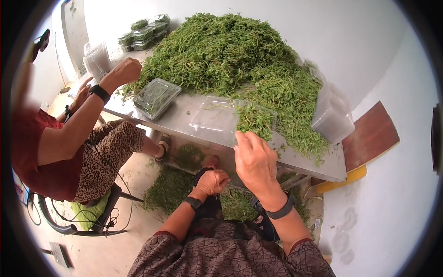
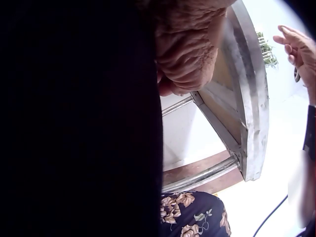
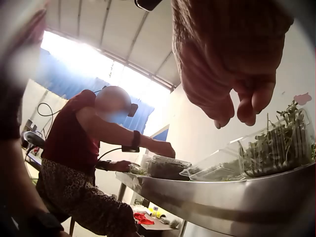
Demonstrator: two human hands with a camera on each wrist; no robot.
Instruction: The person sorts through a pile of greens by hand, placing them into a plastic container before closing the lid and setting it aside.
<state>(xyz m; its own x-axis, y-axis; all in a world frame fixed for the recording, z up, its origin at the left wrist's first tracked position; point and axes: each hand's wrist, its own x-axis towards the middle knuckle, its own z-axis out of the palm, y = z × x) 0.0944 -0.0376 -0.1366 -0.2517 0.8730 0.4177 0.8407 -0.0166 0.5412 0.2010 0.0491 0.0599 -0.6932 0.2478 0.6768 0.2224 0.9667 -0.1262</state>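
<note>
My right hand [image 1: 255, 161] is just in front of an open clear plastic box [image 1: 275, 123] whose base holds green stems [image 1: 253, 121]; its lid [image 1: 213, 121] lies flat to the left. In the right wrist view that hand [image 3: 229, 59] hangs above the table edge near the filled box [image 3: 276, 148], fingers bent downward with nothing visible between them. Low over my lap, away from the greens, my left hand [image 1: 212, 183] is loosely curled. The left wrist view shows only part of the left hand [image 2: 190, 49], below the table's edge, with no object visible in it.
A large heap of greens [image 1: 221, 51] covers the table's back. Stacked empty boxes [image 1: 333, 115] stand at the right. A closed box [image 1: 157, 98] sits at the left, packed boxes [image 1: 144, 34] behind. Another person [image 1: 60, 147] sits at the left, one arm reaching over the table.
</note>
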